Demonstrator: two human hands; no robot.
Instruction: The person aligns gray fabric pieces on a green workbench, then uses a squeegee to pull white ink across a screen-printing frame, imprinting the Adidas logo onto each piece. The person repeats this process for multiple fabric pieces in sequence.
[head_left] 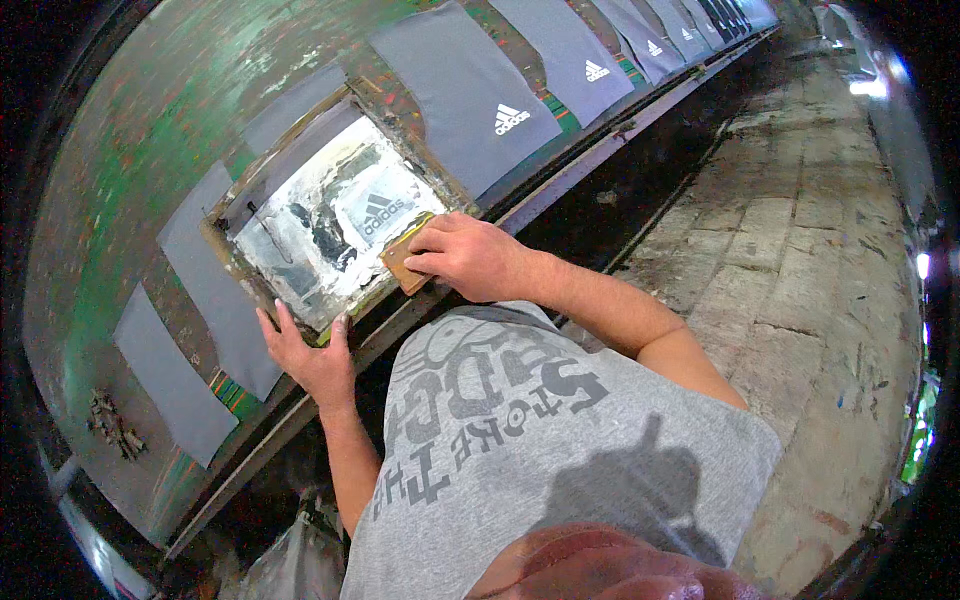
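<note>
squeegee (405, 270), partly hidden (right hand (474, 258) gripping)

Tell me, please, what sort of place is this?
Probably a screen-printing workshop: a framed screen smeared with white lies on a long table, grey pieces, several bearing white prints, lie along it, and the right hand holds a squeegee-like tool.

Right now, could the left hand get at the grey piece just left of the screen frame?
Probably yes: the left hand is close, and the grey piece lies uncovered at its near end.
</note>
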